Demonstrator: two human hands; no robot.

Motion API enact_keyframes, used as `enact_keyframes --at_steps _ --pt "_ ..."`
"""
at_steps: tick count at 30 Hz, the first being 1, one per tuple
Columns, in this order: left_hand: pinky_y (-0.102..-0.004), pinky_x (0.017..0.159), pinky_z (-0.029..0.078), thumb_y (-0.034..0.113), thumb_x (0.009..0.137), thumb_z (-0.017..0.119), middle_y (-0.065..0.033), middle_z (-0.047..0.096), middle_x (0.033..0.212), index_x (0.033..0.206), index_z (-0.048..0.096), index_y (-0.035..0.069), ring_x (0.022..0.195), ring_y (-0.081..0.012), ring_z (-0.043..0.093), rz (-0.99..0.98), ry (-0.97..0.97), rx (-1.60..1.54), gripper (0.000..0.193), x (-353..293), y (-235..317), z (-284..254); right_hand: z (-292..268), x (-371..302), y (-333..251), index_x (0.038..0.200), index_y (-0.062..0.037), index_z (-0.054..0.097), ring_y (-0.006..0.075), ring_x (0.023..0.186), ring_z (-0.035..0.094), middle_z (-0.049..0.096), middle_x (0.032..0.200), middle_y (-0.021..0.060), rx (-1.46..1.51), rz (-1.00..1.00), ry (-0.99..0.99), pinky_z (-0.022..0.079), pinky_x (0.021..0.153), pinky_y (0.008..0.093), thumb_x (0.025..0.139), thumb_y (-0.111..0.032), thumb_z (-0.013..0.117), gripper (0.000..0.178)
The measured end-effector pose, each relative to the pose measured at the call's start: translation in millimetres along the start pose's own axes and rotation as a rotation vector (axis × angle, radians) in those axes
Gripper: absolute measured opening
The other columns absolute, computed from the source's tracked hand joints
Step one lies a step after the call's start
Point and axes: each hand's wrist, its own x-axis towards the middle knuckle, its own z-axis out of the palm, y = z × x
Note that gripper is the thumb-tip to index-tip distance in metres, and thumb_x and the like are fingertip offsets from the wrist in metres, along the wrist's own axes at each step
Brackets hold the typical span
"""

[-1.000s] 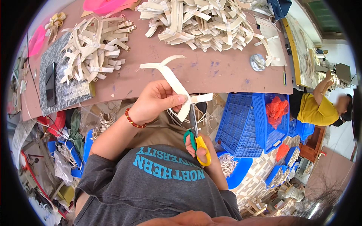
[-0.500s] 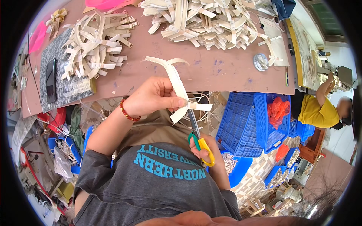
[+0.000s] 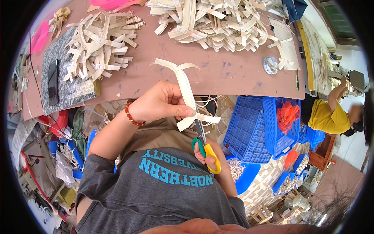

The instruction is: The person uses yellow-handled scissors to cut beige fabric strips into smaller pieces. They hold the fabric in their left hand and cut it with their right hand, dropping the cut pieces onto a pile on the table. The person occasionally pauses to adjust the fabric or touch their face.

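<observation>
My left hand [image 3: 167, 102] pinches a cream fabric strap piece [image 3: 186, 86] between thumb and fingers, its forked upper end reaching over the table's front edge. A short pale crosspiece [image 3: 208, 118] sticks out to the right of my thumb. Scissors [image 3: 201, 132] with one green and one yellow handle loop are in my right hand [image 3: 210, 156], fingers through the loops. The blades point up and touch the strap's lower part just beside my left thumb. Whether the blade tips are closed is hidden behind the strap.
On the brown table [image 3: 163, 74] lie a smaller heap of strap pieces [image 3: 97, 46] and a larger heap [image 3: 218, 27]. A phone [image 3: 53, 82] rests on a grey marbled board at left. Blue plastic crates [image 3: 249, 128] stand to the right; beyond, a person in yellow [image 3: 330, 116] is working.
Both hands stay in nearly the same place. The strap has shifted slightly right and down, its upper end turning a little to the right.
</observation>
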Motion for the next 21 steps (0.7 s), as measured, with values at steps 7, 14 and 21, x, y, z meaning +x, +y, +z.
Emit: enact_keyframes --at_steps 7,14,21 --pt "-0.0217 0.067 0.049 0.007 0.08 0.069 -0.0028 0.065 0.083 0.093 0.063 0.0 0.075 -0.007 0.06 -0.017 0.005 0.014 0.016 1 0 -1 1 -1 -1 0.085 -0.003 0.051 0.0037 0.051 0.041 0.045 0.062 -0.0031 -0.015 0.012 0.083 0.029 0.043 0.0171 0.048 -0.085 0.056 0.09" --pt "-0.022 0.065 0.049 0.005 0.079 0.069 -0.0036 0.065 0.084 0.096 0.063 -0.001 0.075 -0.0076 0.06 -0.05 -0.01 0.011 0.019 3 2 3 -2 1 16 0.09 -0.0039 0.052 0.0077 0.065 0.049 0.05 0.076 -0.0003 0.009 -0.129 -0.006 0.041 0.06 0.0216 0.074 -0.06 0.063 0.06" --pt "-0.0215 0.064 0.049 0.004 0.079 0.069 -0.0031 0.065 0.085 0.099 0.062 -0.001 0.075 -0.0067 0.06 -0.05 -0.061 0.026 0.022 4 -4 2 -4 10 21 0.09 -0.0047 0.05 0.0089 0.064 0.049 0.05 0.082 0.0014 0.003 -0.163 -0.053 0.041 0.059 0.0228 0.077 -0.061 0.059 0.059"
